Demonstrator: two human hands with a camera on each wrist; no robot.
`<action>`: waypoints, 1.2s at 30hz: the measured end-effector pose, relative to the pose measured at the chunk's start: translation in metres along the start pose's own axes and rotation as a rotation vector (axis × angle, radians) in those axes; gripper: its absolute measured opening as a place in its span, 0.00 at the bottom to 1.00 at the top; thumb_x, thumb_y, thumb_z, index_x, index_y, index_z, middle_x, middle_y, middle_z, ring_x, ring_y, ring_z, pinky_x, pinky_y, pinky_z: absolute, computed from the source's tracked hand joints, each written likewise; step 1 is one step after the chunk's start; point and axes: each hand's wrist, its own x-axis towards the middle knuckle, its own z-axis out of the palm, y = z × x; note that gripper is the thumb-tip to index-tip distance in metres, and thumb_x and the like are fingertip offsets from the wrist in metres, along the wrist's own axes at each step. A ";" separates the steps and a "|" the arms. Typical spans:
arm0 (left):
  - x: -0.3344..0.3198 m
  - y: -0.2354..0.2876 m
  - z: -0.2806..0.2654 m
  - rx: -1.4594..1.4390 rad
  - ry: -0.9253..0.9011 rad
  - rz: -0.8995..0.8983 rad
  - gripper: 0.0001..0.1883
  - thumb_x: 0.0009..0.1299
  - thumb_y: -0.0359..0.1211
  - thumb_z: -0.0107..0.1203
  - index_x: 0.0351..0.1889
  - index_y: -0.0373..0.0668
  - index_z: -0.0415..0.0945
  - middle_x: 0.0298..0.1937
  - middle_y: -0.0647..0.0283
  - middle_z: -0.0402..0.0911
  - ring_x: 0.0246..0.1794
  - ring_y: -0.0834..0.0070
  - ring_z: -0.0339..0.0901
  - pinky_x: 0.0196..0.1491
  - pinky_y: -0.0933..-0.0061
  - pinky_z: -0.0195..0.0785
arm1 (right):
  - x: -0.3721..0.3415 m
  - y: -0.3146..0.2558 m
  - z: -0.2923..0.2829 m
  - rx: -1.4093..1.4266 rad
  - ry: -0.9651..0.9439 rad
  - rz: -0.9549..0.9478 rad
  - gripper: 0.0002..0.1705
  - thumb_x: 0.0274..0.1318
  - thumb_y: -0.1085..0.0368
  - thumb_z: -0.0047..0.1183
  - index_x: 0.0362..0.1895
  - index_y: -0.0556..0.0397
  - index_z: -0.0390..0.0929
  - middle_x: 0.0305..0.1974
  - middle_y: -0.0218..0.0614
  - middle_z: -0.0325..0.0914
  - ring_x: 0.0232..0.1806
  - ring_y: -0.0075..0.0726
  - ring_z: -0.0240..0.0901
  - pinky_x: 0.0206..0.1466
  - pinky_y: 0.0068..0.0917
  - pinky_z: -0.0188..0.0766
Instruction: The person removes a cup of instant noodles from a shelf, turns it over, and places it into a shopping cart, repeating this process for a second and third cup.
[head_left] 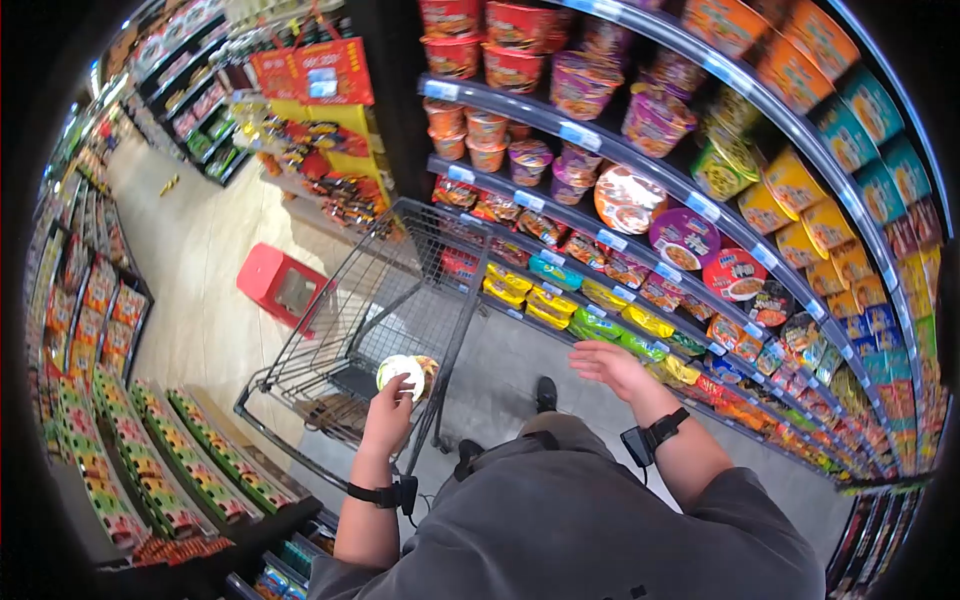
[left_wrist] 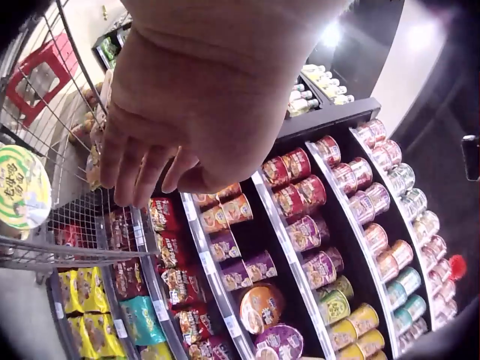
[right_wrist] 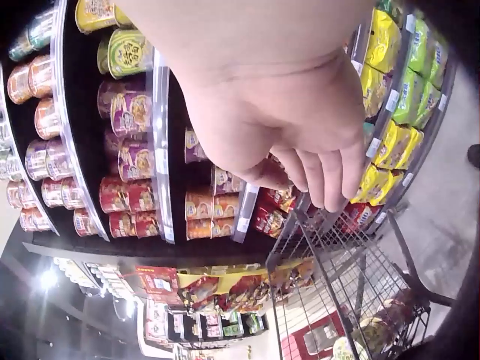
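My left hand [head_left: 387, 420] is over the shopping cart [head_left: 355, 380], its fingers overlapping a white-lidded instant noodle cup [head_left: 394, 371] in the head view. In the left wrist view that hand [left_wrist: 187, 112] has loosely extended fingers and holds nothing. A cup with a green and yellow lid [left_wrist: 22, 187] shows in the cart, apart from the fingers. My right hand [head_left: 615, 372] hovers in front of the noodle shelves, empty, with fingers extended. Seen from the right wrist, the hand [right_wrist: 281, 127] overlaps the shelves, and several cups [right_wrist: 375, 330] lie inside the cart.
Curved shelves on the right carry noodle cups [head_left: 580, 82], large round bowls [head_left: 630, 200] and yellow noodle packets [head_left: 548, 305]. A red stool [head_left: 268, 280] stands beyond the cart. Slanted racks of boxes [head_left: 150, 440] are at the left, and a snack display [head_left: 335, 165] stands ahead.
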 end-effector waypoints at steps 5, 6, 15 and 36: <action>0.037 0.048 0.038 0.038 -0.051 0.037 0.20 0.76 0.25 0.50 0.66 0.35 0.74 0.54 0.51 0.87 0.51 0.67 0.85 0.53 0.68 0.78 | -0.027 -0.014 -0.050 0.054 0.072 -0.070 0.24 0.73 0.65 0.46 0.70 0.57 0.71 0.66 0.45 0.77 0.68 0.45 0.75 0.70 0.41 0.71; 0.046 0.062 0.048 0.097 -0.061 0.085 0.20 0.76 0.25 0.50 0.66 0.35 0.74 0.54 0.51 0.86 0.51 0.67 0.85 0.53 0.68 0.78 | -0.033 -0.016 -0.064 0.065 0.074 -0.107 0.24 0.73 0.66 0.46 0.69 0.56 0.71 0.66 0.45 0.77 0.68 0.45 0.75 0.70 0.41 0.71; 0.137 0.183 0.189 0.066 -0.215 0.272 0.23 0.73 0.23 0.51 0.67 0.34 0.73 0.57 0.48 0.85 0.56 0.62 0.84 0.57 0.67 0.76 | -0.088 -0.070 -0.193 0.160 0.241 -0.342 0.26 0.71 0.68 0.45 0.71 0.57 0.70 0.68 0.44 0.76 0.70 0.41 0.72 0.71 0.39 0.67; 0.221 0.447 0.331 0.014 -0.168 0.783 0.33 0.73 0.21 0.51 0.78 0.33 0.58 0.74 0.43 0.67 0.75 0.55 0.69 0.73 0.58 0.65 | -0.051 -0.236 -0.231 -0.213 0.178 -0.937 0.55 0.57 0.87 0.43 0.85 0.54 0.34 0.87 0.43 0.31 0.88 0.44 0.25 0.87 0.44 0.29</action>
